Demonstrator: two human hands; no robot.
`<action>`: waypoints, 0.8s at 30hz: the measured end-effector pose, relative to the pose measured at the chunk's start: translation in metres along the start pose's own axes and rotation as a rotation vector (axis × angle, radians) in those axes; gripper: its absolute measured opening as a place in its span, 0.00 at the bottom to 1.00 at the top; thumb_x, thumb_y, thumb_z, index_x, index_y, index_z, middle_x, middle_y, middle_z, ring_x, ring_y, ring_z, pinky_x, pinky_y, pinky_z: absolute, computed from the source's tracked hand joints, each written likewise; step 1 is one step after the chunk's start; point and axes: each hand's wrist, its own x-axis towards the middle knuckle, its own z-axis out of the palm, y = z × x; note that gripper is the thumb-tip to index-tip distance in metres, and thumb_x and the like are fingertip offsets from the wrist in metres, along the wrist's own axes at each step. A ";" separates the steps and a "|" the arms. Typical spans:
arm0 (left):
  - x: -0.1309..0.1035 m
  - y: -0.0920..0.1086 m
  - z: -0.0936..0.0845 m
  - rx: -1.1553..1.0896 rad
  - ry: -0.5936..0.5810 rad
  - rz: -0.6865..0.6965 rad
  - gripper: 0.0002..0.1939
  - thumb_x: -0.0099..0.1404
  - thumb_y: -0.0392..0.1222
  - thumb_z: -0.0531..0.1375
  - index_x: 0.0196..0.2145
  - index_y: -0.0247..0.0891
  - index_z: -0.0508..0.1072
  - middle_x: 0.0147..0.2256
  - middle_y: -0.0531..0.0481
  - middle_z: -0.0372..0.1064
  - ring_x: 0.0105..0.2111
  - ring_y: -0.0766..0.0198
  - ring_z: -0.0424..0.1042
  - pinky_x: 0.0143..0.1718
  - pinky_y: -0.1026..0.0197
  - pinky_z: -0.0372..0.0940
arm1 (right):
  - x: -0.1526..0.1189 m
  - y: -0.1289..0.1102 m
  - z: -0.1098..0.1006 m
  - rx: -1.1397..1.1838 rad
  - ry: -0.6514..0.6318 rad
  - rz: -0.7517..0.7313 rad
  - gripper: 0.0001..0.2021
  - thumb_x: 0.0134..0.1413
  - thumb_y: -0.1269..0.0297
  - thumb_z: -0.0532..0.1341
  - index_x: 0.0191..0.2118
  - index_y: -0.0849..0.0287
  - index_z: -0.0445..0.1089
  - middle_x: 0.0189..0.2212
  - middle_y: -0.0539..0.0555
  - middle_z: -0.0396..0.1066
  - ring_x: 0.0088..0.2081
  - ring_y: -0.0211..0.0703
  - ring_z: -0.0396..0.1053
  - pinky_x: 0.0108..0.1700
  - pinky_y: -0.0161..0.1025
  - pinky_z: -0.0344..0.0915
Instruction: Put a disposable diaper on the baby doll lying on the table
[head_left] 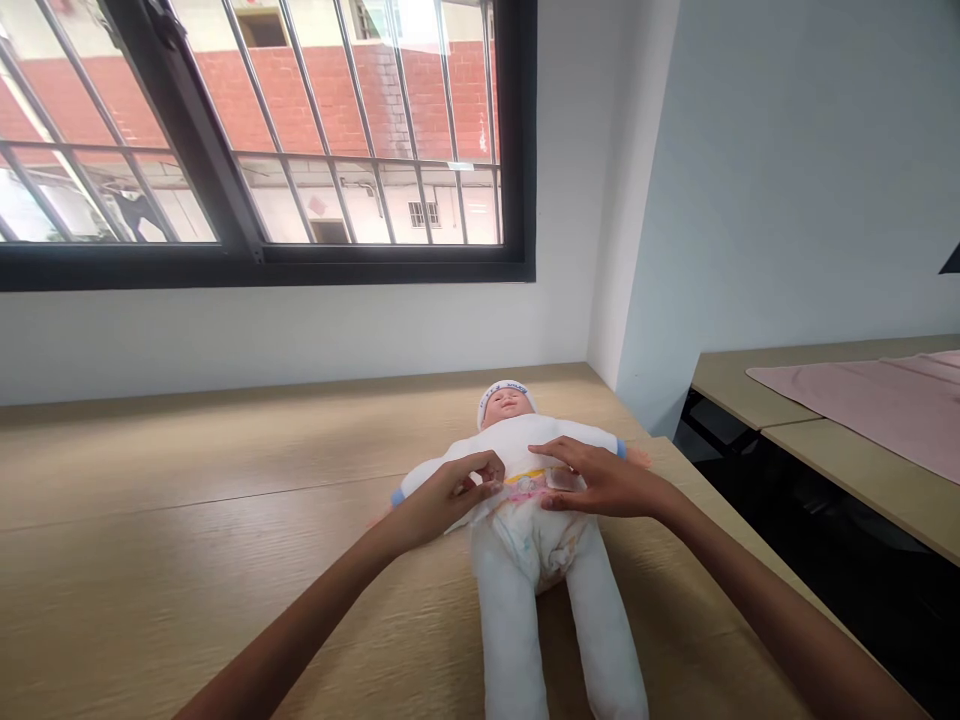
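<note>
A baby doll (514,437) in white clothes and a white cap with blue marks lies on its back on the wooden table, legs toward me. Around its hips is a white diaper (525,535) with a pink and yellow printed waistband. At the waist's left side, my left hand (461,490) has its fingers curled, thumb and forefinger pinching the diaper's edge. My right hand (600,480) rests over the other side of the waist, fingers apart, beside a pale fastening tab (564,480) on the band.
The wooden table (225,500) runs along the wall beneath a black-framed, barred window (337,255). To the right, past a gap, a second table (727,375) carries a pink cloth (877,400).
</note>
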 end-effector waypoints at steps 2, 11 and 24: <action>0.001 -0.003 0.003 0.016 0.008 0.009 0.12 0.65 0.50 0.50 0.36 0.40 0.66 0.33 0.53 0.66 0.28 0.68 0.62 0.29 0.65 0.58 | 0.000 0.000 0.001 -0.032 0.008 0.018 0.33 0.55 0.45 0.58 0.64 0.50 0.52 0.57 0.56 0.59 0.57 0.51 0.57 0.58 0.50 0.56; 0.002 -0.005 0.013 0.007 0.138 -0.061 0.14 0.61 0.52 0.57 0.41 0.43 0.68 0.37 0.53 0.68 0.31 0.66 0.66 0.33 0.63 0.62 | 0.000 0.003 -0.002 -0.020 0.017 0.017 0.33 0.54 0.45 0.59 0.62 0.49 0.54 0.57 0.55 0.59 0.56 0.51 0.59 0.55 0.48 0.59; 0.002 -0.006 0.009 0.012 0.172 -0.082 0.13 0.58 0.51 0.59 0.29 0.39 0.69 0.30 0.52 0.69 0.31 0.64 0.67 0.33 0.63 0.61 | 0.005 0.009 0.000 0.102 0.118 -0.031 0.11 0.56 0.60 0.61 0.44 0.54 0.70 0.41 0.51 0.69 0.40 0.40 0.67 0.41 0.37 0.64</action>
